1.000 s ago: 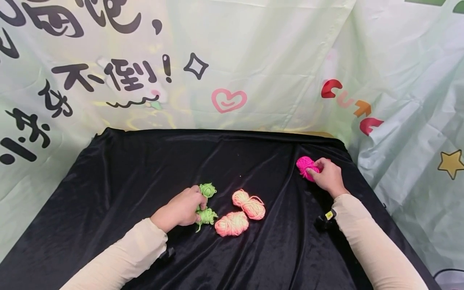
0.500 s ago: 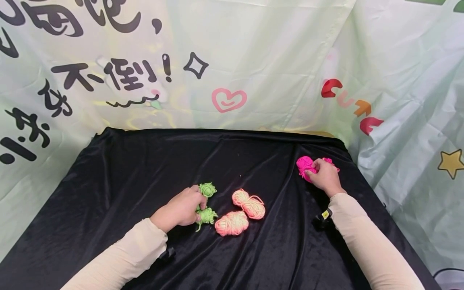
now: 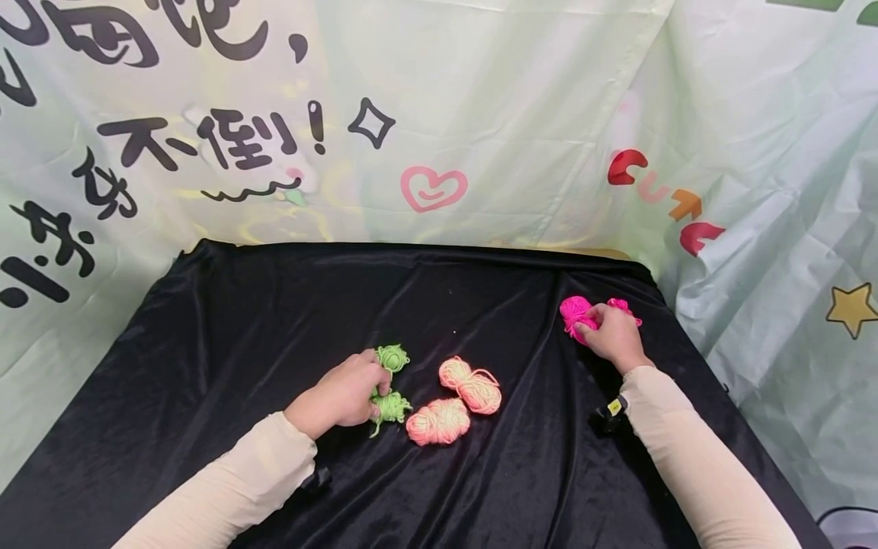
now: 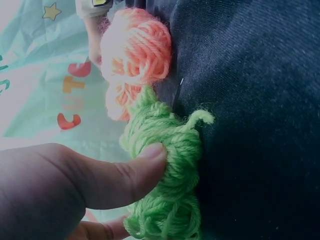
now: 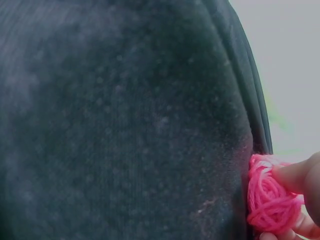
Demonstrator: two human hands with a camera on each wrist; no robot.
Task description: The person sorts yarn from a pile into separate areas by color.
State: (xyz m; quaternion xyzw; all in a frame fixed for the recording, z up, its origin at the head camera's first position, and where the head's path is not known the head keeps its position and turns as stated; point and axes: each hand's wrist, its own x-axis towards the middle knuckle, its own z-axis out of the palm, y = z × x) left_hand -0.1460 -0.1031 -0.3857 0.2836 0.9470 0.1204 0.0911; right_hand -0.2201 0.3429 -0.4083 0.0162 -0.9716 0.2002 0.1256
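A pale green printed fabric backdrop hangs beyond both hands, and the counter, covered in black velvety cloth, spreads under them. Left hand and right hand are well apart. Between them, nearer the left, lie a plump oblong peach yarn skein and, touching its far side, a pinched-waist peach yarn skein; neither is held. The left hand grips a lumpy bright green yarn bundle, thumb pressed on its side, just beside the oblong skein. The right hand pinches a hot pink yarn bundle between thumb and fingers. Over the last second that hand has shifted slightly, baring more pink beyond its right side; the rest lies unchanged. I judge this a small adjustment of hold, with the pink yarn barely displaced.
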